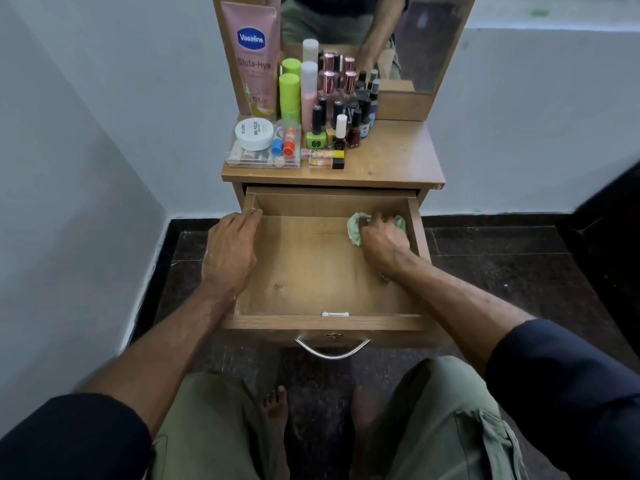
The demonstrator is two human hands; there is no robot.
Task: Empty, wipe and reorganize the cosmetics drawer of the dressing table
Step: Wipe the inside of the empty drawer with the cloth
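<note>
Right hand (382, 242) fingers curled, gripping pale green cloth (356, 228) against floor of pulled-out drawer (311, 271), near back-right corner. Left hand (230, 249) rests over drawer's left wall, fingers bent on the rim. Drawer floor otherwise bare; cosmetics (322, 109) crowd counter (394, 157) left side.

- pink tube (252, 60), upper centre of the frame, leaning against the mirror frame: blue oval badge reading "vaseline"; below it "gluta-hya"; near the lower end "10x". finer print on the tube too small to read.
- white round jar (254, 133), on the clear organiser left of centre: lid marked "zudio" along one side and "nail polish" beside it; the smaller line under that is unreadable.
- green nail polish bottle (316, 139), just right of the jar: a dark hexagonal logo with an "s"-like mark on its front.
- other bottles behind: labels too small to read.
</note>
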